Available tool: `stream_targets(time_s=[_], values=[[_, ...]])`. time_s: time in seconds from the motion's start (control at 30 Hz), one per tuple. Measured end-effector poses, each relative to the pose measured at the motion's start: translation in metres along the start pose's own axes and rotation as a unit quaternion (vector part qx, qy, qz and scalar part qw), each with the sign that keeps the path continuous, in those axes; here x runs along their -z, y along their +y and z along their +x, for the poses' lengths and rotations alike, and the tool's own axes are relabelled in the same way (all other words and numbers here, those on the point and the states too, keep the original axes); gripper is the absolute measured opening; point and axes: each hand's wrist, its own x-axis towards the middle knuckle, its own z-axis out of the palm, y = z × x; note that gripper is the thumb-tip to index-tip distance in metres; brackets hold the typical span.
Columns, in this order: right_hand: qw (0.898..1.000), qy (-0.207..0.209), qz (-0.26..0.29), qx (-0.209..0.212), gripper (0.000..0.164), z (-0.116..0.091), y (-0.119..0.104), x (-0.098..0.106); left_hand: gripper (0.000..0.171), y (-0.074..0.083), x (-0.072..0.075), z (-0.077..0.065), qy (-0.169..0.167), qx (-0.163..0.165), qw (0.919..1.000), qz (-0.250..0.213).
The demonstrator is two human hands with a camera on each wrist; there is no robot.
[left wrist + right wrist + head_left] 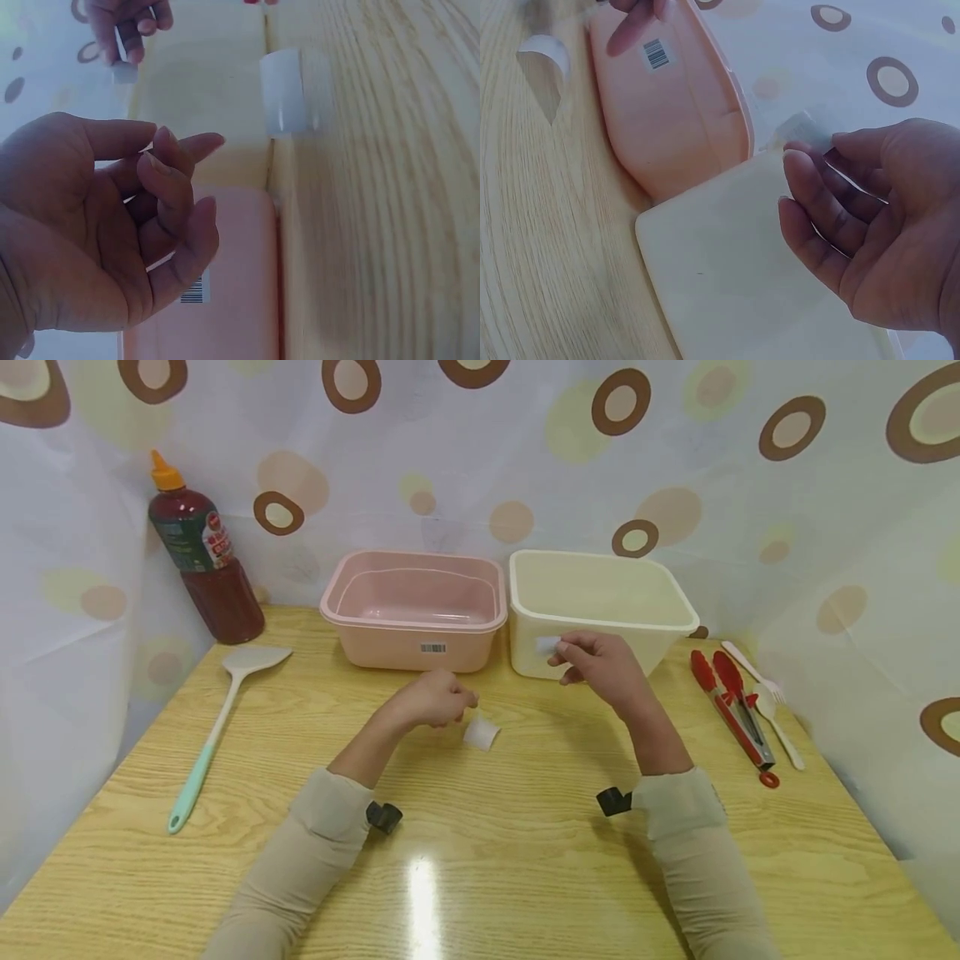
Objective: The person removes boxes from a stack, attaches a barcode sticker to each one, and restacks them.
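My right hand (603, 668) pinches a small white sticker-like piece (808, 129) between thumb and fingertips, in front of the cream plastic bin (600, 560). To the left, my left hand (437, 697) hovers in front of the pink plastic bin (420, 639), its fingers loosely bent with nothing between them. Just beside that hand, a curled white piece (481, 732), paper or film, lies on the wooden table (495, 835). The left wrist view shows this curled piece (283, 91) apart from the fingers. A barcode label (432, 648) is on the pink bin's front.
At the back left stands a red sauce bottle (217, 585) with an orange cap. A spatula (217, 727) with a mint handle lies at the left. Red-tipped tongs (731, 710), a pale spoon (777, 722) and a fork (750, 668) lie at the right. A patterned curtain (450, 460) hangs behind.
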Motion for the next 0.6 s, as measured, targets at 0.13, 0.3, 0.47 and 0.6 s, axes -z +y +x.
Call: stream_targets(time_s=[0.13, 0.3, 0.47, 0.6], values=[[1.0, 0.014, 0.0, -0.007, 0.036, -0.004, 0.002, 0.004, 0.044, 0.008, -0.006, 0.005, 0.001, -0.048, 0.9979, -0.043], [0.999, 0.035, -0.016, -0.009, 0.038, -0.01, 0.006, 0.006, 0.036, 0.023, -0.019, 0.013, 0.009, -0.086, 0.9924, -0.088], [0.998, 0.053, -0.035, -0.005, 0.037, -0.019, 0.01, 0.006, 0.031, 0.033, -0.034, 0.02, 0.015, -0.088, 0.9909, -0.1], [0.998, 0.048, -0.045, 0.005, 0.038, -0.025, 0.014, 0.004, 0.032, 0.042, -0.044, 0.028, 0.03, -0.084, 0.9851, -0.147]])
